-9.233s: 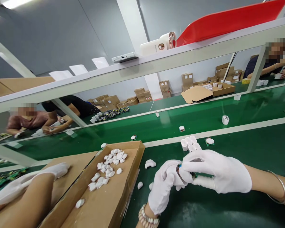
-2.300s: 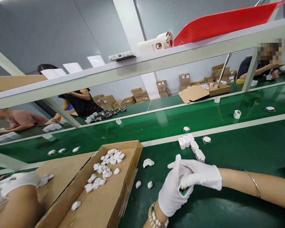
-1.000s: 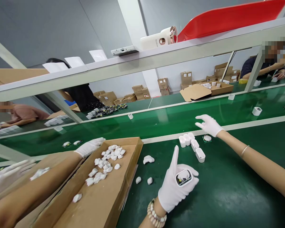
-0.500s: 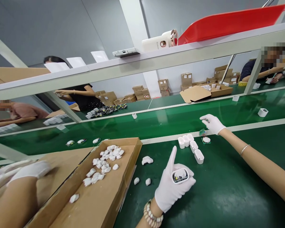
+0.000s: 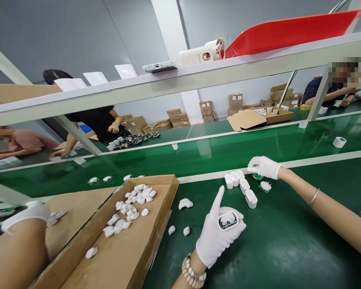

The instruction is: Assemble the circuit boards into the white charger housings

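Note:
My left hand (image 5: pixel 218 237), white-gloved and palm up, grips a small white oval housing (image 5: pixel 228 220). Inside the housing are electronic parts and a white lump; my thumb points up, away from it. Over by the belt's near edge, my gloved right hand (image 5: pixel 264 166) hovers with bent fingers, and I see nothing between them. Just below it is a green circuit board (image 5: pixel 258 176), partly covered by the hand. Beside that lies another circuit board (image 5: pixel 265 186) with a white lump on top. Several empty white housings (image 5: pixel 244 186) stand between my hands.
A cardboard tray (image 5: pixel 164 200) with white lumps (image 5: pixel 142 193) lies left. Loose lumps (image 5: pixel 185 204) sit on the green table (image 5: pixel 289 249). Behind runs a green belt (image 5: pixel 204 152) carrying boards and housings. A shelf (image 5: pixel 198 72) crosses above. A co-worker's gloved hand (image 5: pixel 30 214) is far left.
My right hand has moved left and down, over the boards. Both boards sit lower and nearer me. Housings on the belt have shifted right. My left hand has barely moved.

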Demonstrator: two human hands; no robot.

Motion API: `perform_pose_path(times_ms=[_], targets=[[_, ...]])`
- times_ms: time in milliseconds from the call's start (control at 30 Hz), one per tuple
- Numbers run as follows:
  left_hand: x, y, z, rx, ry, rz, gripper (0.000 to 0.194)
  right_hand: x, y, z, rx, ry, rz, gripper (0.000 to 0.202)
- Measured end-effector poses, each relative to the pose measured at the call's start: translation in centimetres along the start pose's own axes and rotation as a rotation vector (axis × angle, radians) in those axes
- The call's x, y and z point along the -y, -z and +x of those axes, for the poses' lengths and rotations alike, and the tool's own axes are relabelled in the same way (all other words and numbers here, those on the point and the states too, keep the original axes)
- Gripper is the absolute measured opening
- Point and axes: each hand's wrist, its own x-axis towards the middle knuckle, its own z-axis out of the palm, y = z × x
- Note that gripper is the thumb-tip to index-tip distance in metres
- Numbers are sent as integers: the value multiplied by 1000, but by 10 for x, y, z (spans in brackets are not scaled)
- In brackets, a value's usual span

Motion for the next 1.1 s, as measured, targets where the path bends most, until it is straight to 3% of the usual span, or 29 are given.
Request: perform_pose_path(times_ms=[100,200,300,533,733,933,1100], targets=[[2,0,0,28,15,24,114,47,-11,-27,66,126,120,45],[4,0,-1,63,16,106,117,89,-27,-58,295,328,337,45],[5,1,-2,72,14,210,118,112,-42,-75,337,316,347,40],[7,6,-8,159,-41,276,112,107,-64,-72,461,86,575,49],[-1,2,-5,190,82,24,129,98,-57,-65,499,193,609,51],[0,0,-4,160,68,5,130,105,-35,-73,437,487,325,45],[4,-1,1,112,46,84,120,119,-43,-88,240,458,-45,20]])
